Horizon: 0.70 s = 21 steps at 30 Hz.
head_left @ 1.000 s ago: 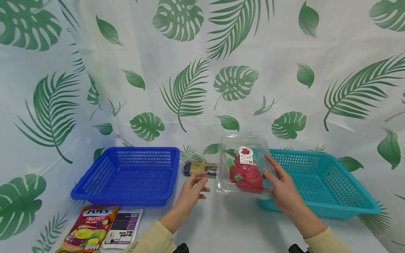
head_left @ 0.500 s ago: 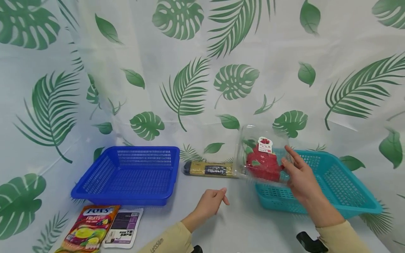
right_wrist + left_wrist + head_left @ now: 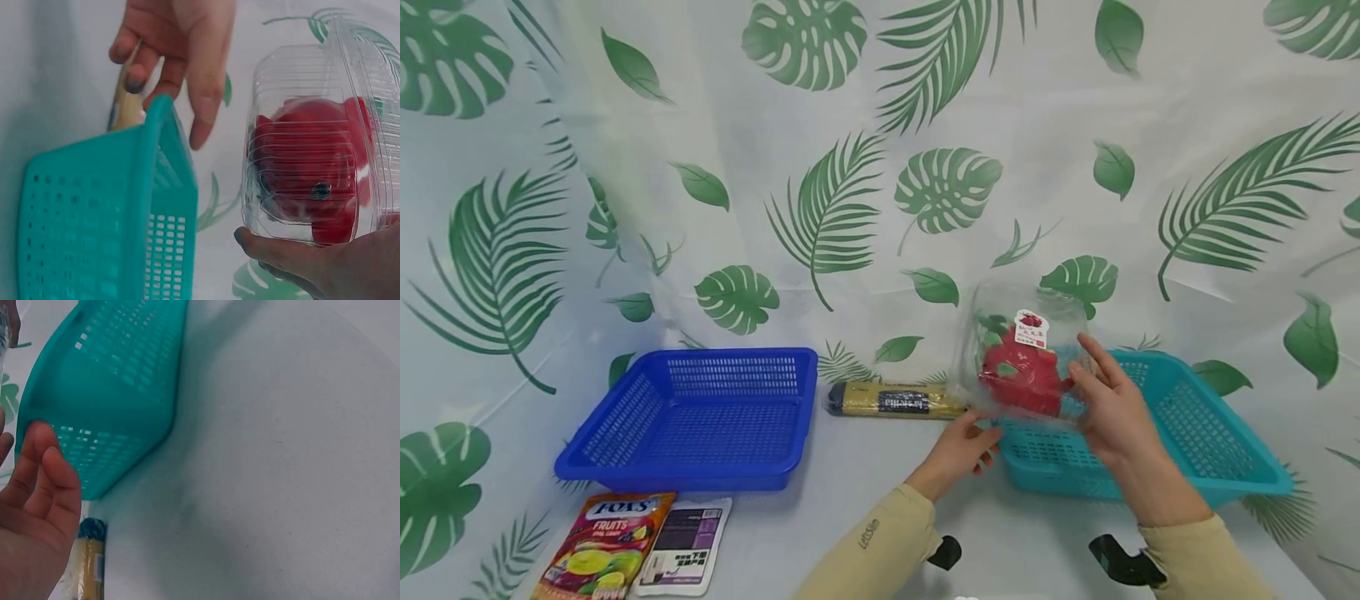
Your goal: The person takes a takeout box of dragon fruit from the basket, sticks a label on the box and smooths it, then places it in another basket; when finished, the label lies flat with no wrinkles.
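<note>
My right hand [image 3: 1116, 417] grips a clear plastic box [image 3: 1026, 358] by its right side. Inside is a red dragon fruit [image 3: 306, 162] with green scales, and a white label sits on top. The box is held tilted above the left part of the teal basket [image 3: 1217, 446]. Low beside it, my left hand [image 3: 955, 454] is at the basket's near-left corner, fingers loosely bent around the rim. In the left wrist view its fingertips [image 3: 59, 465] overlap the basket's rim; whether they touch it I cannot tell.
A yellow noodle-like packet [image 3: 895, 400] lies along the back, between the teal basket and a blue basket [image 3: 685, 482]. At front left lie an orange candy bag [image 3: 606, 546] and a white-and-purple pouch [image 3: 685, 550]. A leaf-patterned curtain [image 3: 850, 317] stands behind.
The right hand has carried the boxed dragon fruit rightward and up over the teal basket. My left hand has moved right, from in front of the yellow packet to the teal basket's corner.
</note>
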Each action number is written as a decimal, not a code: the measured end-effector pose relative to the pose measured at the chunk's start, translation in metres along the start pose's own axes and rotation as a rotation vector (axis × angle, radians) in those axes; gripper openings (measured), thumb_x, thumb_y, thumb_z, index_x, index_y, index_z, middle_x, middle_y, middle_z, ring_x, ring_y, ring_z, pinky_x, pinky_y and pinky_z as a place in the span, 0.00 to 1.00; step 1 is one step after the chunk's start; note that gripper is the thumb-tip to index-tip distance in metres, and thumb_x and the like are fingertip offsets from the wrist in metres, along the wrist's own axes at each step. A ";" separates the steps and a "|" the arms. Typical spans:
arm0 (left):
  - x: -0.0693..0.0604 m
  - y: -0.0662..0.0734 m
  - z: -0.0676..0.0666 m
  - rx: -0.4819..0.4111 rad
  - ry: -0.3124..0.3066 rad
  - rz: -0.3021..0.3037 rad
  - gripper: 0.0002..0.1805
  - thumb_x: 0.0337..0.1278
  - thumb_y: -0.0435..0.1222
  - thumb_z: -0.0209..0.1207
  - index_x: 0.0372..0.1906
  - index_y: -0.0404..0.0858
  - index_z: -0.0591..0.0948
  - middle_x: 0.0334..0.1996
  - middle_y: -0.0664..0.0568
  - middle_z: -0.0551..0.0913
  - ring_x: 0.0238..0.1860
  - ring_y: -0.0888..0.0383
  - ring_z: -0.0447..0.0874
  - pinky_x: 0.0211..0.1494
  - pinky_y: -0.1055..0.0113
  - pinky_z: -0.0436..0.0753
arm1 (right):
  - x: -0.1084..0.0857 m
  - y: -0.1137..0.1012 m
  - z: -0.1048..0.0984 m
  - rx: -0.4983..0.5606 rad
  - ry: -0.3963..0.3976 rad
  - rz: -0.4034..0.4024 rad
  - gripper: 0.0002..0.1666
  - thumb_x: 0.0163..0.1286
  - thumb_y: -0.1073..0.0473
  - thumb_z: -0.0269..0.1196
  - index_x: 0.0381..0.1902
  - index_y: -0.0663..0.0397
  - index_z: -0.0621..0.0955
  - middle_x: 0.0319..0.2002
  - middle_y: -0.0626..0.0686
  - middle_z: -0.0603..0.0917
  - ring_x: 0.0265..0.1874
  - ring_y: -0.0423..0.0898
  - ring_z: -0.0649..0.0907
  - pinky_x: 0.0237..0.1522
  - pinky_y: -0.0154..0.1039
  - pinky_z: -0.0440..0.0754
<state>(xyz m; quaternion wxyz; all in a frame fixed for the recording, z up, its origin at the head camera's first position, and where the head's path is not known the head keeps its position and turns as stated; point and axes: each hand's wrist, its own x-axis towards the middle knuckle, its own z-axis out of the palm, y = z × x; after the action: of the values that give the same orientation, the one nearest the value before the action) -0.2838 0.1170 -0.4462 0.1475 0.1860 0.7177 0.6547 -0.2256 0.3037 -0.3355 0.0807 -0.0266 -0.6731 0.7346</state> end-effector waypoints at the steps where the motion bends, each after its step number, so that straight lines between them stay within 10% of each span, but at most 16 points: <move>1: 0.001 0.001 0.001 -0.001 -0.002 0.000 0.14 0.68 0.41 0.58 0.56 0.47 0.78 0.27 0.48 0.81 0.25 0.50 0.79 0.23 0.68 0.73 | 0.000 -0.001 -0.001 0.007 0.002 -0.006 0.40 0.75 0.46 0.53 0.78 0.29 0.50 0.62 0.45 0.59 0.51 0.40 0.66 0.38 0.33 0.75; 6: 0.004 0.004 0.003 -0.020 -0.006 -0.026 0.17 0.63 0.40 0.63 0.56 0.45 0.79 0.28 0.46 0.82 0.24 0.57 0.76 0.25 0.68 0.74 | 0.002 -0.001 -0.014 0.024 -0.002 -0.010 0.40 0.75 0.46 0.53 0.78 0.28 0.50 0.75 0.53 0.42 0.52 0.38 0.65 0.37 0.29 0.76; 21: 0.009 0.013 0.008 -0.014 0.018 -0.077 0.16 0.59 0.34 0.66 0.52 0.47 0.81 0.21 0.50 0.78 0.21 0.57 0.74 0.29 0.61 0.77 | 0.020 0.011 -0.114 -0.092 -0.066 -0.020 0.36 0.76 0.51 0.53 0.77 0.26 0.54 0.70 0.46 0.54 0.45 0.36 0.70 0.39 0.39 0.80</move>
<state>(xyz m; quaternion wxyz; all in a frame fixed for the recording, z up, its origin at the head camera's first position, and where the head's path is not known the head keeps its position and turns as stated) -0.2876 0.1289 -0.4340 0.1673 0.1514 0.7208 0.6553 -0.2291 0.4182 -0.3560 0.0647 0.0006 -0.7088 0.7025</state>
